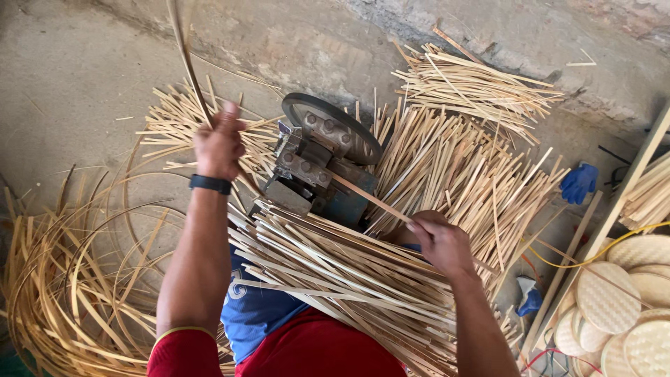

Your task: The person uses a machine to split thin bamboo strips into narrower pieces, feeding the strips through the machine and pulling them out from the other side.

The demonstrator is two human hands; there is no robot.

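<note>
My left hand point(219, 143) is raised and closed on a thin bamboo strip point(185, 52) that curves up and out of the frame's top. My right hand point(441, 242) pinches a flat bamboo slat point(368, 197) that runs diagonally into a small metal machine point(319, 162) with a round wheel on the floor. A thick bundle of cut bamboo slats point(349, 276) lies across my lap, between the two arms. A dark band sits on my left wrist.
Curled thin bamboo strips point(63, 279) pile up at the left. Heaps of straight slats point(460, 160) lie behind the machine and by the wall point(467, 80). Woven round discs point(614, 300) stack at right, near a blue glove point(579, 183) and a yellow cord.
</note>
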